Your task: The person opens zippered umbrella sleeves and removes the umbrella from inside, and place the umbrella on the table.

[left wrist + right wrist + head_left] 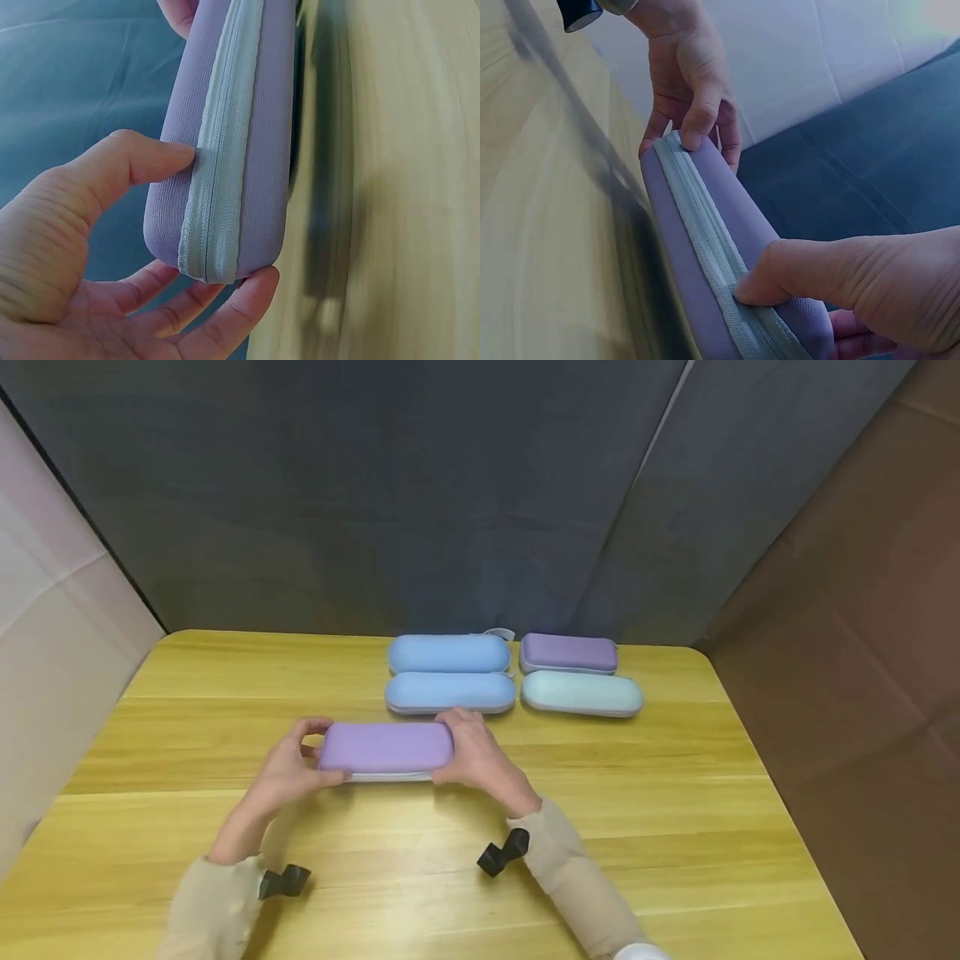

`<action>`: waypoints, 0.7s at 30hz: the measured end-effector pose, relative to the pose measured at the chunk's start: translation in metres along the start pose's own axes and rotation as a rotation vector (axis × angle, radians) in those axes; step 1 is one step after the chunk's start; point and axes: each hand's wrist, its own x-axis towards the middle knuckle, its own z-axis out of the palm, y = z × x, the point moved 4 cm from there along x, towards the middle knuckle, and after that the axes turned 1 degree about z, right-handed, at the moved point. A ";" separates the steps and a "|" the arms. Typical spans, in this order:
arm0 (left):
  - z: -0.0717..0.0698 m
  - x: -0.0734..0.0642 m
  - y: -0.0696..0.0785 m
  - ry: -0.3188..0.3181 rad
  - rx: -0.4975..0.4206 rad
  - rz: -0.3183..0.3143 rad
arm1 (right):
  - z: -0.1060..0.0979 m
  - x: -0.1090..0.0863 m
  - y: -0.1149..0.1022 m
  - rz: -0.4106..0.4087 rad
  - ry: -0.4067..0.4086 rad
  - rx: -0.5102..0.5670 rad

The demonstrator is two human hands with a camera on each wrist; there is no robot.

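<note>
Both hands grip a light purple zippered case [388, 747] by its two ends, close over the wooden table. My left hand [288, 768] holds the left end, thumb on the front side near the pale zipper [217, 150] and the other fingers curled round the end and back. At the right end my right hand [476, 756] does the same, its thumb pressing on the zipper [712, 240] in the right wrist view. The zipper is closed along the side facing me. Just behind the held case lies a blue case [450, 691].
Another blue case [448, 653] lies behind the first, near the far table edge. To their right are a darker purple case [568, 652] and a mint green case [582, 692]. A dark cloth wall [390, 502] rises behind the wooden table [675, 827].
</note>
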 end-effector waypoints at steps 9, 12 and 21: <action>0.030 0.013 0.012 -0.021 -0.020 0.022 | -0.015 -0.019 0.026 0.019 0.012 0.012; 0.040 0.016 0.016 -0.034 -0.049 0.023 | -0.019 -0.025 0.034 0.029 0.014 0.017; 0.068 0.026 0.020 -0.071 -0.103 0.036 | -0.027 -0.040 0.055 0.053 0.007 0.036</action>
